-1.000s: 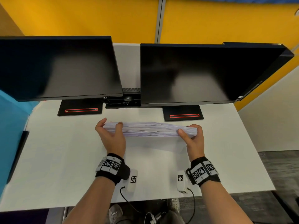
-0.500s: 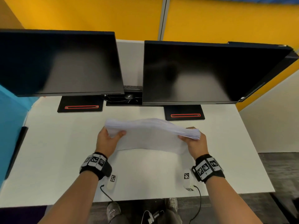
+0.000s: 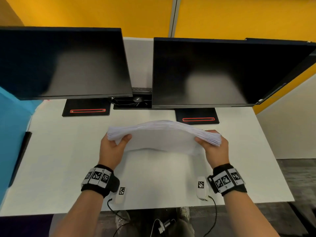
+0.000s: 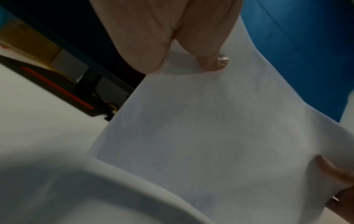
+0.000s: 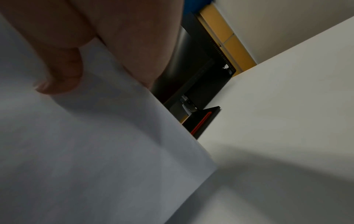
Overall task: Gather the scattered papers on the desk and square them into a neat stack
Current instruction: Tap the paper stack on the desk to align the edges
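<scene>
A thick stack of white papers point(image 3: 162, 135) hangs above the white desk point(image 3: 56, 159), bowed upward in the middle, its underside turned toward me. My left hand point(image 3: 113, 144) grips the stack's left end, thumb on the near face. My right hand point(image 3: 212, 144) grips the right end the same way. The left wrist view shows the paper point(image 4: 201, 136) with my thumb pressed on it. In the right wrist view the paper point(image 5: 86, 151) fills the lower left, my thumb on it. The other fingers are hidden behind the stack.
Two dark monitors point(image 3: 65, 62) point(image 3: 213, 74) stand at the back on black bases point(image 3: 86, 109) point(image 3: 197, 117). Between them lies a black tray with cables point(image 3: 133, 101). A blue partition point(image 3: 10, 120) borders the left; the desk's right edge point(image 3: 273, 151) drops to the floor.
The stack stood upright on its long edge on the desk; both hands have lifted it and tipped it toward flat, so that it now bows upward in the air.
</scene>
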The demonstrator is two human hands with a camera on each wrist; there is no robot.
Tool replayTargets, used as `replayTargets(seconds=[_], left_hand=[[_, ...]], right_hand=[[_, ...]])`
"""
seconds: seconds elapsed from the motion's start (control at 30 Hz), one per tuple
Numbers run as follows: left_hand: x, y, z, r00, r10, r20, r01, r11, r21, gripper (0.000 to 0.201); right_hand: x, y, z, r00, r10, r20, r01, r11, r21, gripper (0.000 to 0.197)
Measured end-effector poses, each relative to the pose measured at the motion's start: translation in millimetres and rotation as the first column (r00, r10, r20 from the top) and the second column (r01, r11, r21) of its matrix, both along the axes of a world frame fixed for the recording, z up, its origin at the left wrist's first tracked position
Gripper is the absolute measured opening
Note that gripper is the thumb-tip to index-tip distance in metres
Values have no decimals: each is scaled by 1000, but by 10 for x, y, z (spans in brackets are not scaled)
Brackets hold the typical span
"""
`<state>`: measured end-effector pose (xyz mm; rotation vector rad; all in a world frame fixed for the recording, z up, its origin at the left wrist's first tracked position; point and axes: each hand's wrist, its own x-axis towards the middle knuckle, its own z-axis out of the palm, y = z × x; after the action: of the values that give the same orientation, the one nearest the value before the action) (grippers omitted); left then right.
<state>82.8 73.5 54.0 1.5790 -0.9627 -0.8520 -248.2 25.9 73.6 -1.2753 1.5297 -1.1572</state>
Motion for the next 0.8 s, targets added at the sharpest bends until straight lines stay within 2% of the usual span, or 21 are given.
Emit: replayTargets(seconds=[0.13, 0.23, 0.33, 0.43, 0.5, 0.53, 0.6, 0.63, 0.73, 0.8], left_hand=[[-34, 85, -144, 999, 7, -32, -4, 997, 75, 51], [-139, 70, -122, 994, 45, -96, -43, 999, 25, 57], [-271, 38, 18, 977, 134, -168, -143, 989, -45, 41], [-340, -29, 87, 963, 210, -171, -218, 976, -27, 25], [-313, -45, 64, 977, 153, -151, -159, 987, -29, 31], [-281, -39, 33, 987, 99, -125, -103, 994, -22, 42], [-221, -49, -25, 999, 17, -32, -16, 1000, 23, 68], [-201, -66, -15, 1000, 11, 12, -12, 999, 41, 71], [-190, -157, 154, 996, 54, 70, -57, 998, 38, 53], [-189, -212, 341, 993, 28, 117, -31, 999, 27, 45]], right_hand=[[63, 48, -140, 997, 61, 49, -65, 995, 77, 44], [117, 100, -174, 990, 20, 137, -31, 996, 79, 55], [224, 137, -112, 968, -85, 238, 80, 996, 32, 52], [311, 71, -80, 958, -211, 192, 200, 977, 77, 34], [344, 10, -50, 949, -281, 144, 266, 957, 119, 31], [350, -13, -37, 945, -297, 134, 280, 951, 133, 32], [326, -35, -15, 956, -263, 131, 246, 960, 137, 29], [294, -33, -6, 972, -202, 124, 185, 974, 132, 25], [136, -22, -25, 1000, 4, 3, -4, 990, 139, 44], [43, -30, 17, 988, 55, -147, -33, 988, 151, 42]])
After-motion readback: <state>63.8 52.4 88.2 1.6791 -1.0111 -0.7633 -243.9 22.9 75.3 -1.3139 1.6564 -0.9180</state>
